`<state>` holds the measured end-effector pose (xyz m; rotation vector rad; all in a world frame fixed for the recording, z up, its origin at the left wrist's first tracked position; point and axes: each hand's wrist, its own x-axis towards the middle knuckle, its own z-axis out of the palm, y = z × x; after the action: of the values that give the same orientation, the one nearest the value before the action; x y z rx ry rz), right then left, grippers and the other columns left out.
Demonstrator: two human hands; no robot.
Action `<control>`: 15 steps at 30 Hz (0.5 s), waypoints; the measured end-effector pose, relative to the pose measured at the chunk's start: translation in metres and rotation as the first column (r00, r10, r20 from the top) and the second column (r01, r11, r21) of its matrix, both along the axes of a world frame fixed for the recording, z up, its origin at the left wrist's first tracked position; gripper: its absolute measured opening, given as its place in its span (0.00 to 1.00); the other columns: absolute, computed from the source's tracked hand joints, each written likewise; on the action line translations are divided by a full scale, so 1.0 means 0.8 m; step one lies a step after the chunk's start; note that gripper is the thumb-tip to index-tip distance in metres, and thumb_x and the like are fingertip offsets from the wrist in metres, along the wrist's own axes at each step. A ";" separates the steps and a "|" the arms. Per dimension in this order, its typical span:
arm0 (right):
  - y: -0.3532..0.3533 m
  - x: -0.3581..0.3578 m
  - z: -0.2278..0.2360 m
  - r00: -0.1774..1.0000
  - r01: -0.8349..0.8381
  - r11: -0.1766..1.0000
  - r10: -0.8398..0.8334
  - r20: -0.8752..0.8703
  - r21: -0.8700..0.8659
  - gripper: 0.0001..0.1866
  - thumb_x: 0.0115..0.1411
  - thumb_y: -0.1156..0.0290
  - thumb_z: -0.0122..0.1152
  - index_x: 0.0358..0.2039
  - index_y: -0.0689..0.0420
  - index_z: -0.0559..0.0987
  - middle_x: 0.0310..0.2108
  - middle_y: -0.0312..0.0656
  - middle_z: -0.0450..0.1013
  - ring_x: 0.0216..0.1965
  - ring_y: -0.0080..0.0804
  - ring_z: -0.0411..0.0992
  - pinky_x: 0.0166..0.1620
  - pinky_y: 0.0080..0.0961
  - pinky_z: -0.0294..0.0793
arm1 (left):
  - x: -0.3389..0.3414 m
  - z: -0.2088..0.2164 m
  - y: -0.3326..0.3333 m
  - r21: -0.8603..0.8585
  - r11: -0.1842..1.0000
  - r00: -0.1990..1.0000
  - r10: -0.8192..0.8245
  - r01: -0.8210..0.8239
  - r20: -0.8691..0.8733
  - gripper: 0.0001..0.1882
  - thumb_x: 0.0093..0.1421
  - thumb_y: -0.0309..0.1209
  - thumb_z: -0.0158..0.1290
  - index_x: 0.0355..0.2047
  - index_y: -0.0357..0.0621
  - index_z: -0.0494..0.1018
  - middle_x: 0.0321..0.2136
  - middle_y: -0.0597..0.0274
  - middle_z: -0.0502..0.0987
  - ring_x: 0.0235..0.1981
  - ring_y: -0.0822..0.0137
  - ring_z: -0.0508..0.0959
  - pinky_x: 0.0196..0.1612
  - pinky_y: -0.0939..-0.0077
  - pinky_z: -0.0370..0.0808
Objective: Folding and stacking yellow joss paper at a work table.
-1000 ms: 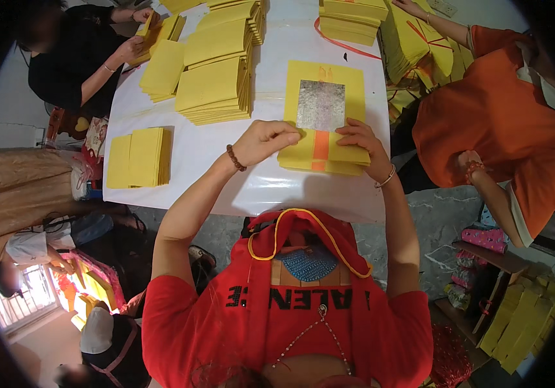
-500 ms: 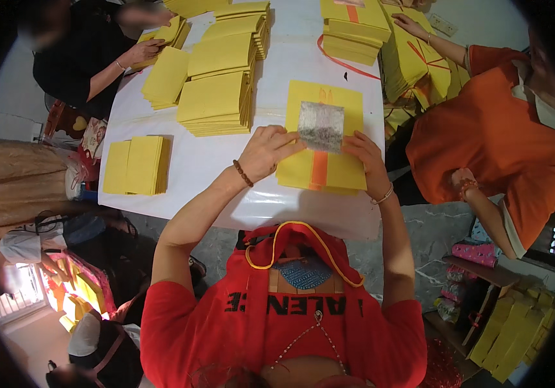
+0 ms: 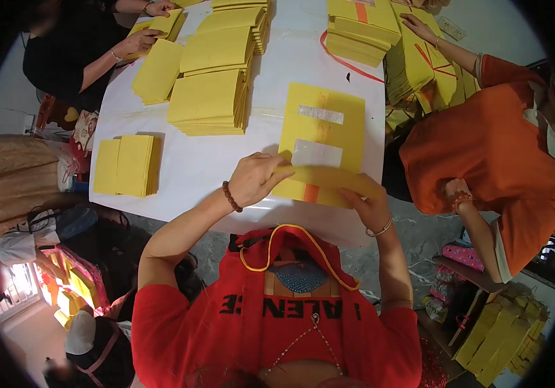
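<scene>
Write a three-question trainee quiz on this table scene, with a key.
1. True or false: both the left hand and right hand touch the yellow sheet at the table's near edge.
2. What colour are the two strips on the paper stack beyond the hands? A) red B) silver C) green
3. Fill in: the person on the right wears an ____ top.

Key: 1 true; 2 B; 3 orange.

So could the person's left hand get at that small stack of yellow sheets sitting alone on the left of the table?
Probably yes. The left hand rests on the yellow sheet being folded, and only bare white table lies between it and the small stack. Nothing blocks the way.
</scene>
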<state>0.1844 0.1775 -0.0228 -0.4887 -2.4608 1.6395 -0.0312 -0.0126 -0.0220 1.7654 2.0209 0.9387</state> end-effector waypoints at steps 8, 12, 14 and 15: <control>-0.017 -0.038 0.007 0.896 0.358 0.859 -0.427 -0.126 -0.366 0.24 0.53 0.75 0.60 0.50 0.63 0.68 0.46 0.43 0.68 0.41 0.26 0.70 0.43 0.20 0.70 | 0.001 -0.005 0.038 -0.215 0.932 0.821 0.360 -0.292 0.443 0.15 0.59 0.36 0.50 0.43 0.41 0.70 0.17 0.50 0.71 0.18 0.55 0.73 0.23 0.66 0.67; -0.006 -0.030 -0.009 0.930 0.312 0.950 -0.300 -0.214 0.026 0.24 0.52 0.74 0.61 0.51 0.63 0.69 0.42 0.44 0.71 0.40 0.28 0.71 0.43 0.20 0.70 | 0.008 -0.006 0.043 -0.310 0.889 0.790 0.447 -0.338 0.420 0.14 0.58 0.35 0.50 0.42 0.41 0.70 0.15 0.51 0.70 0.16 0.55 0.72 0.22 0.66 0.66; -0.006 -0.031 -0.009 0.931 0.330 0.942 -0.336 -0.144 -0.059 0.22 0.52 0.74 0.60 0.49 0.62 0.71 0.40 0.45 0.72 0.38 0.28 0.72 0.40 0.20 0.70 | 0.012 -0.010 0.044 -0.231 0.885 0.768 0.465 -0.404 0.440 0.11 0.58 0.34 0.51 0.36 0.39 0.71 0.13 0.52 0.69 0.13 0.60 0.69 0.19 0.68 0.64; -0.006 -0.032 -0.006 0.930 0.347 0.927 -0.360 -0.077 -0.139 0.20 0.53 0.74 0.60 0.48 0.61 0.72 0.38 0.46 0.72 0.37 0.28 0.72 0.38 0.19 0.70 | 0.013 -0.013 0.044 -0.239 0.886 0.768 0.464 -0.398 0.442 0.11 0.58 0.34 0.51 0.36 0.39 0.71 0.13 0.52 0.69 0.13 0.60 0.69 0.19 0.68 0.64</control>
<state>0.1588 0.1723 -0.0279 -0.7933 -2.0578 1.6220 -0.0210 0.0223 -0.0322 0.8637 2.1015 1.2026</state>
